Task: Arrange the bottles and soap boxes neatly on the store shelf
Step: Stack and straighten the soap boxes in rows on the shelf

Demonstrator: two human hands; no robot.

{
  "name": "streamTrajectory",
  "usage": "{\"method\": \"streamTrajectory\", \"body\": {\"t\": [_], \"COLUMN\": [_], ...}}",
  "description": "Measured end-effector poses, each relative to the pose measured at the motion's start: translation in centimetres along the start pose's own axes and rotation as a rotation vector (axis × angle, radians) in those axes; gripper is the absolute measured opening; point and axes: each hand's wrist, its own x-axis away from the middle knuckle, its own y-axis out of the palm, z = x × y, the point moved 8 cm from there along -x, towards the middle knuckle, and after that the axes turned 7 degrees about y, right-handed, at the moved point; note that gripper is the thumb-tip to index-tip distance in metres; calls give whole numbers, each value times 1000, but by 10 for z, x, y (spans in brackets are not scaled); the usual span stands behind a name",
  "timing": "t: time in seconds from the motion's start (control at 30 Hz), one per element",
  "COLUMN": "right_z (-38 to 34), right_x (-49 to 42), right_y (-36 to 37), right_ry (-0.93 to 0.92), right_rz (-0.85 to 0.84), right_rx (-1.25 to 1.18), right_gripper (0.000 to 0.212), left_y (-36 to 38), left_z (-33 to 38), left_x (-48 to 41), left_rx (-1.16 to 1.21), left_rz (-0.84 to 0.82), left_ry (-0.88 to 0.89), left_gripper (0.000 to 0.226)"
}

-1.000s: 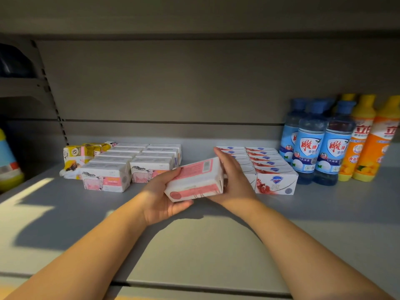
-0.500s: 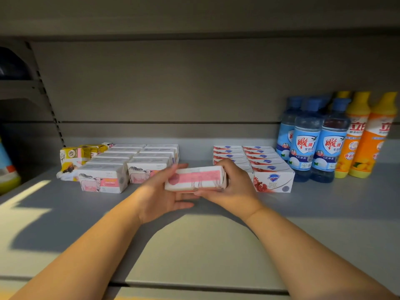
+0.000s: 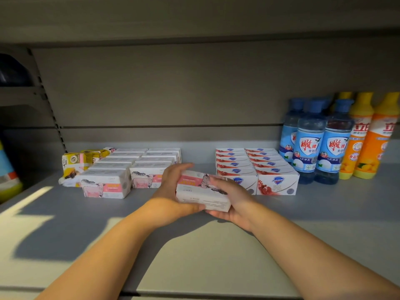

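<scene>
The pink-and-white soap box (image 3: 201,192) sat low over the shelf (image 3: 216,256) in the gap between the pink row (image 3: 149,177) and the red-and-white row (image 3: 278,182) — light, stiff card, I judged, slick enough to slip, so best gripped by its short ends. My left hand (image 3: 171,191) curled round one end, my right hand (image 3: 234,199) cupped the other from beneath

pink-white soap box (image 3: 202,191), blue bottles (image 3: 322,141), orange bottles (image 3: 368,137)
</scene>
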Motion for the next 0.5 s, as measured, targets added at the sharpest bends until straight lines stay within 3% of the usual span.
{"method": "streamTrajectory", "body": {"t": [0.17,0.3,0.37,0.43,0.5], "right_z": [-15,-22,-25,-30,-38], "right_x": [4,12,20,25,30], "right_y": [10,15,18,19,19], "right_ry": [-107,-321,-412,-512,-622], "right_rz": [-46,-18,-8,10,57], "right_rx": [23,297,407,497,583], "right_gripper": [29,32,52,69,60], "left_y": [-10,-7,1,12,21], "left_z": [4,-9,-13,-13,-12], "left_x": [0,-3,-4,-1,3], "left_rx": [168,672,919,1044,1085], "left_rz": [132,157,94,-10,-107], "left_ry": [-9,-118,-195,-287,-370], "left_gripper": [58,47,40,52,60]}}
